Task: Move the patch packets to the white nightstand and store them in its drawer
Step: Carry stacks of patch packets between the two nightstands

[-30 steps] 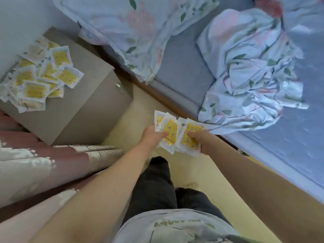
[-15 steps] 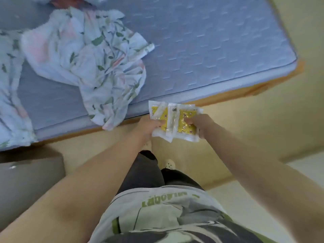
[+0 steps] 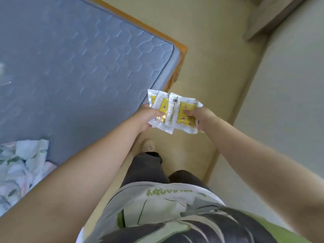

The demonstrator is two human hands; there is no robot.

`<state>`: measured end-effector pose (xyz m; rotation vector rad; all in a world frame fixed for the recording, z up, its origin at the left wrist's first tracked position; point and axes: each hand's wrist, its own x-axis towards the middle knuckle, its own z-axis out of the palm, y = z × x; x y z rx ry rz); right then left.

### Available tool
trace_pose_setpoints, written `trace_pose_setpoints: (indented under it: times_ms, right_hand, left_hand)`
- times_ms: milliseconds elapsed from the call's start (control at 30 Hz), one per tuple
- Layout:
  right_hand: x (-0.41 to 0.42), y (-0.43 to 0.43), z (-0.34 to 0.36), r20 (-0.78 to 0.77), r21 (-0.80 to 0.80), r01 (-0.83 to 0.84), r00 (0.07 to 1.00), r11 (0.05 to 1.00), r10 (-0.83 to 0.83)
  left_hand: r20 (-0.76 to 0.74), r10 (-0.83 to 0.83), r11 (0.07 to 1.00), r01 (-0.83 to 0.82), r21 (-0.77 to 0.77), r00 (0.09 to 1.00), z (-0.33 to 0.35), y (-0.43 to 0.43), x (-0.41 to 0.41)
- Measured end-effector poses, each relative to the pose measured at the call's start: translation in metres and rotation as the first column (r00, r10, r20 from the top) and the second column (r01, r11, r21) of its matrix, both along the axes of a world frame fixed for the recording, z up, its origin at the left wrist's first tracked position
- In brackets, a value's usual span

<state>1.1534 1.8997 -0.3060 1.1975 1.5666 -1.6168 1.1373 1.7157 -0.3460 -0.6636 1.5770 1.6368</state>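
Here, patch packets between both hands.

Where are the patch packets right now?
In the head view the patch packets are mid-frame, fanned out and gripped by the left hand and right hand, above the floor just right of the blue mattress corner.

The bed fills the upper left, its wooden corner poking out. Open floor runs up the middle.
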Motion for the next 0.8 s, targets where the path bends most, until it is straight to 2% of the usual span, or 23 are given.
trace_pose_setpoints:
  times_ms: [200, 400, 600, 800]
  right_hand:
    - [-0.088, 0.077, -0.002, 0.102, -0.034, 0.229, 0.969, 0.973, -0.224]
    - [-0.188, 0.201, -0.012, 0.121, 0.007, 0.269, 0.956, 0.963, -0.268]
    - [-0.301, 0.331, -0.003, 0.087, 0.036, 0.186, 0.978, 0.982, -0.188]
    - [-0.412, 0.382, 0.000, 0.010, -0.013, 0.120, 0.993, 0.993, -0.120]
  left_hand:
    - [0.035, -0.258, 0.966, 0.257, 0.016, 0.966, -0.003, 0.088, -0.127]
    - [0.040, -0.324, 0.945, 0.322, 0.049, 0.945, -0.021, 0.211, -0.242]
    - [0.042, -0.244, 0.966, 0.239, 0.097, 0.969, 0.000, 0.337, -0.337]
    - [0.013, -0.098, 0.993, 0.097, 0.073, 0.995, 0.018, 0.379, -0.430]
